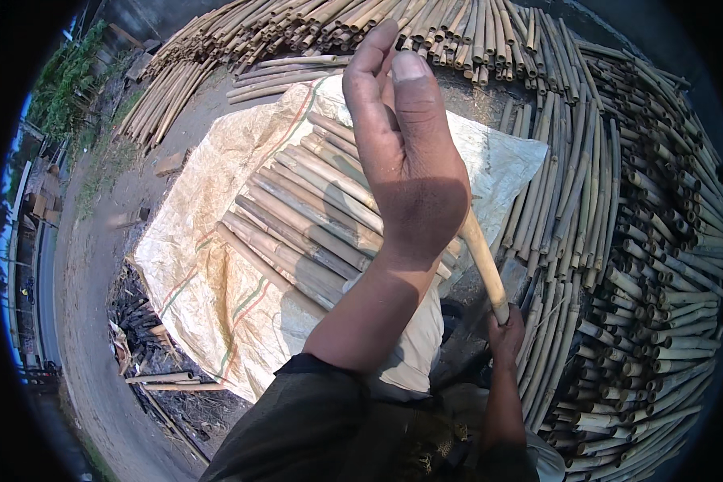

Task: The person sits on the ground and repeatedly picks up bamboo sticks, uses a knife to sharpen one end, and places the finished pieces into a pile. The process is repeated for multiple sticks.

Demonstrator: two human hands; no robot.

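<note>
Bamboo pole [484, 261] gripped by right hand [506, 337].
Left hand [406, 153] is raised, fingers loosely curled, empty; the one-handed pole could be dropped onto the stacked bamboo [313, 217].

Two hands [406, 161], one woven sack [217, 265], countless bamboo poles [618, 265]

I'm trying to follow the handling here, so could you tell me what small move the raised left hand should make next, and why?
Probably lower the left hand onto the bamboo stick. It is raised, empty and loosely curled above the cut poles on the woven sack, while the right hand grips only the stick's lower end, leaving the rest unsupported.
</note>
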